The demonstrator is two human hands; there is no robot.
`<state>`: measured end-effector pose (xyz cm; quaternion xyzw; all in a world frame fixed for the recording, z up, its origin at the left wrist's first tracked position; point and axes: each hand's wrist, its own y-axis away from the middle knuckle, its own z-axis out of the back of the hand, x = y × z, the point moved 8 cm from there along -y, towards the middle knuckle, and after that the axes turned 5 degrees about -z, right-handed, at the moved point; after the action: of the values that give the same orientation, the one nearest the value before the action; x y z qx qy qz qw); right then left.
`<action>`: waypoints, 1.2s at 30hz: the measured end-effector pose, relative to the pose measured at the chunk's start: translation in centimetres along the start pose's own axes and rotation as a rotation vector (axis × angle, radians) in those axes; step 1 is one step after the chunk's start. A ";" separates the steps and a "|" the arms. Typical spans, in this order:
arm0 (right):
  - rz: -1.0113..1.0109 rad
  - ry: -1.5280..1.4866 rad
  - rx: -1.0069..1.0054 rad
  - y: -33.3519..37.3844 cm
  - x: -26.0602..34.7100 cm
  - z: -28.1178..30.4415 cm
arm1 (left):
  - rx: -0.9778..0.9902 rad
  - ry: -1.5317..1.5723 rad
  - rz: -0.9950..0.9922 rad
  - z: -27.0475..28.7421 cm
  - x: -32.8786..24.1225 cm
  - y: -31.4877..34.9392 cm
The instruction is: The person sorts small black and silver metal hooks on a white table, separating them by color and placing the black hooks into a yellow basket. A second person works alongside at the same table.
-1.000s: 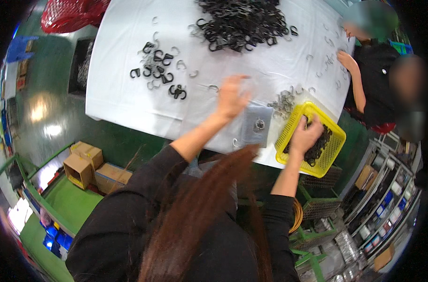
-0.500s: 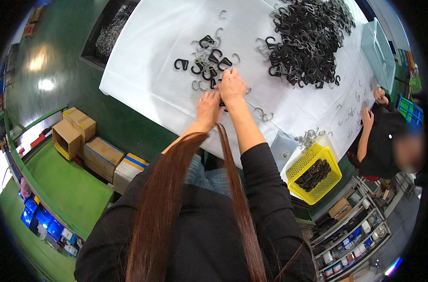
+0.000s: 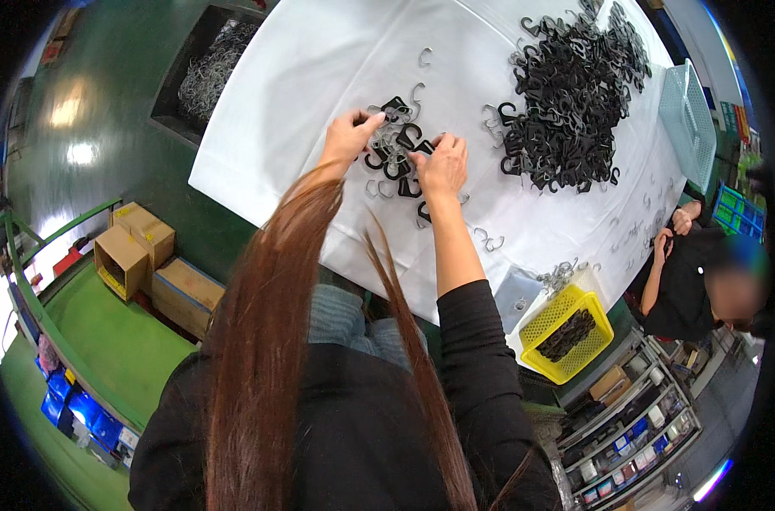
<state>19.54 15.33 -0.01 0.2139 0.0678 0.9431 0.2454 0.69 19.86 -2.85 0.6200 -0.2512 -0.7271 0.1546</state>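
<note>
A small heap of silvery metal hooks (image 3: 397,146) and black hooks (image 3: 408,134) lies on the white-covered table in front of me. My left hand (image 3: 346,138) reaches in at the heap's left side. Its thumb and forefinger are pinched together, and what is between them is too small to make out. On the heap's right side is my right hand (image 3: 443,170), its fingers bent around a black hook (image 3: 427,148) that is partly covered. A few black hooks lie just below, beside the right wrist.
A large pile of black and metal hooks (image 3: 566,111) covers the table's far right. Nearer stands a yellow basket (image 3: 598,328) holding dark pieces. A pale blue basket (image 3: 689,128) is at the right edge, near another person (image 3: 689,281). A black bin of metal pieces (image 3: 170,106) stands far left.
My hands, close together below the heap before, have parted. The left has moved up and left to the heap's far side; the right has shifted slightly right. The view has shifted slightly.
</note>
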 end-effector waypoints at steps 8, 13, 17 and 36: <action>-0.509 -1.353 0.656 1.0 -4.7 -1.1 | 0.086 -0.528 -0.067 -3.1 -2.2 -4.4; -0.275 -0.314 0.372 -2.4 -3.1 -0.3 | 0.181 -0.347 -0.101 -0.5 -2.5 -4.0; -0.112 0.030 0.264 -2.7 1.3 -1.3 | -0.034 -0.480 -0.272 2.5 -5.2 -3.1; -0.347 -1.155 0.722 0.6 -3.2 0.2 | 0.154 -0.063 -0.080 3.4 -1.2 0.1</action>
<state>21.90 13.24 -0.87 0.7347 0.2686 0.5445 0.3027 -2.47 20.96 -1.45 0.6165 -0.2860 -0.7303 0.0695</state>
